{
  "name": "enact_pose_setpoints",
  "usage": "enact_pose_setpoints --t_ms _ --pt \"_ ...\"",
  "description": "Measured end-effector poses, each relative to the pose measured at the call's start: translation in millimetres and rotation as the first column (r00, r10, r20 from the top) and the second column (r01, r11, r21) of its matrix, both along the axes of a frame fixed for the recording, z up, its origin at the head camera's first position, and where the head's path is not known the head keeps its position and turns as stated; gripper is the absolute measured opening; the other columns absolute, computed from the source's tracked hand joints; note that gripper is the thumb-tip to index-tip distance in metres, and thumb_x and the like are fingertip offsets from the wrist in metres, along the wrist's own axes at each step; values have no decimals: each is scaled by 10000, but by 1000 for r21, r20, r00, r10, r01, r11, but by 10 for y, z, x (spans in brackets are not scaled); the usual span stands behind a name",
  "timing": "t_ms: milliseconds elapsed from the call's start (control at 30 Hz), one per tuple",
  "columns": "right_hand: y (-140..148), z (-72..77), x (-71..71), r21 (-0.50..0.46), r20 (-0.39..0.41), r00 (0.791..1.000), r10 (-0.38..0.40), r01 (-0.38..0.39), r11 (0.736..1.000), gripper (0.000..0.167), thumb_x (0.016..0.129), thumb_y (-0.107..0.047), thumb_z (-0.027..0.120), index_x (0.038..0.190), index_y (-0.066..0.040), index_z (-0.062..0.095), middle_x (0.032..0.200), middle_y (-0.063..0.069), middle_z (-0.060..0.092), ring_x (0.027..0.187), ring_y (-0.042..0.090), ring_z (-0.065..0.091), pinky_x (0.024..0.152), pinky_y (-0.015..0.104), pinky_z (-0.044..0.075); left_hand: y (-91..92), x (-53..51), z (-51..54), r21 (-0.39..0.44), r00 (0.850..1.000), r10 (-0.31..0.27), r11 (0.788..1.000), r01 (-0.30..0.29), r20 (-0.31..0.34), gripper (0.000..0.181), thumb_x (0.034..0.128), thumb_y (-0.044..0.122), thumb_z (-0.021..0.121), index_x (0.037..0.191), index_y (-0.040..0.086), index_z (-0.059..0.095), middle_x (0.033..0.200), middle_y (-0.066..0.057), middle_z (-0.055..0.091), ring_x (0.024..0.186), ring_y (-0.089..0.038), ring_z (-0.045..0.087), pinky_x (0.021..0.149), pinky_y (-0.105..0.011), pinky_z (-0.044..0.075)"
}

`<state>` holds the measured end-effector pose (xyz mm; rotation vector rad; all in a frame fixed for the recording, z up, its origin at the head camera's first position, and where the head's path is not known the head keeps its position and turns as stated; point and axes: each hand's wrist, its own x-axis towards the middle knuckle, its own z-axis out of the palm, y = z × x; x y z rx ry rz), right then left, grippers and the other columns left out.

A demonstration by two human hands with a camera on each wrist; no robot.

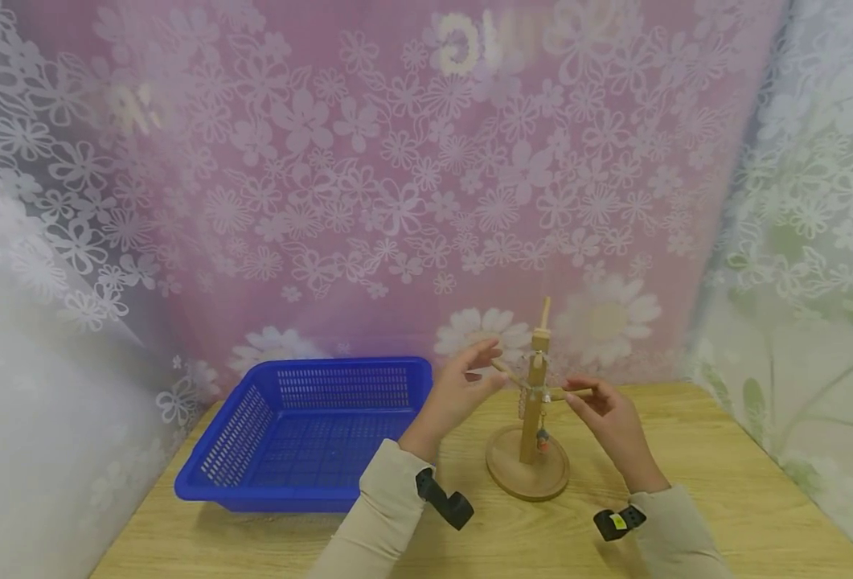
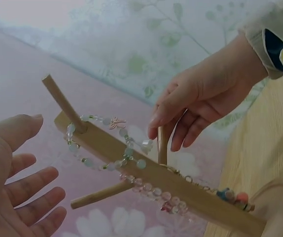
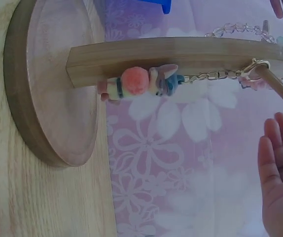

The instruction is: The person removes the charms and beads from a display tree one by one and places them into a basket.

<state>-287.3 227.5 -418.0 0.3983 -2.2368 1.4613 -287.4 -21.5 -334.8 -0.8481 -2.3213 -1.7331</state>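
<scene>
A wooden jewelry stand point(image 1: 532, 418) with side pegs stands on a round base. My left hand point(image 1: 462, 386) is beside one peg, with thumb and fingers spread and nothing in them. On the other side, my right hand point(image 1: 612, 422) has its thumb and forefinger at the end of another peg point(image 2: 162, 143), seemingly pinching it; its other fingers are loosely bent. A pale green and clear bead bracelet point(image 2: 85, 161) hangs around the upper peg. Lower down hangs a pink bead bracelet point(image 2: 156, 192). A figurine keychain point(image 3: 134, 81) dangles by its chain and clasp from the right peg.
A blue plastic basket point(image 1: 354, 364) with slotted walls sits left of the stand on the wood-grain table point(image 1: 694, 450). Behind stands a pink flowered curtain point(image 1: 397, 209). Pale flowered sheets point(image 1: 817, 241) close the sides.
</scene>
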Motion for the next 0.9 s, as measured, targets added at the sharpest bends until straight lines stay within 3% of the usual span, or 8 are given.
enact_pose_setpoints --t_ms 100,267,500,733,900 --pt "6 13 14 -32 20 1000 -16 17 999 320 944 -225 589 1191 -24 584 1076 -73 626 898 -21 602 751 134 486 66 -2 -22 33 1000 10 999 -10 7 509 901 126 636 1383 96 472 1301 -118 568 1196 -302 520 974 -456 421" --pt "12 4 10 -72 41 998 -50 53 996 323 933 -271 603 1149 -31 604 1027 -79 632 868 19 609 721 164 496 165 -48 -109 55 999 32 998 -33 29 500 876 162 676 1351 141 518 1261 -68 599 1147 -247 558 932 -335 459" --pt "-4 -8 -10 -173 26 999 -48 52 983 275 913 -221 636 1089 -12 616 905 -110 658 803 45 624 702 176 500 302 -48 -159 123 993 81 988 -91 81 417 879 158 676 1283 124 576 1188 -90 632 1087 -248 594 894 -300 484" --pt "-51 9 -4 -305 34 999 -15 25 952 229 903 -131 642 1023 57 593 800 -89 676 748 52 643 733 152 502 394 -68 -191 172 979 150 970 -173 136 293 867 152 687 1146 70 654 1052 -63 676 919 -129 626 822 -259 503" --pt "-55 9 2 -386 71 997 42 -11 922 172 900 -118 644 958 32 583 802 -87 674 751 61 652 765 151 504 446 -62 -234 174 968 188 961 -216 165 225 870 157 686 1081 80 682 986 -19 680 875 -104 627 782 -245 514"
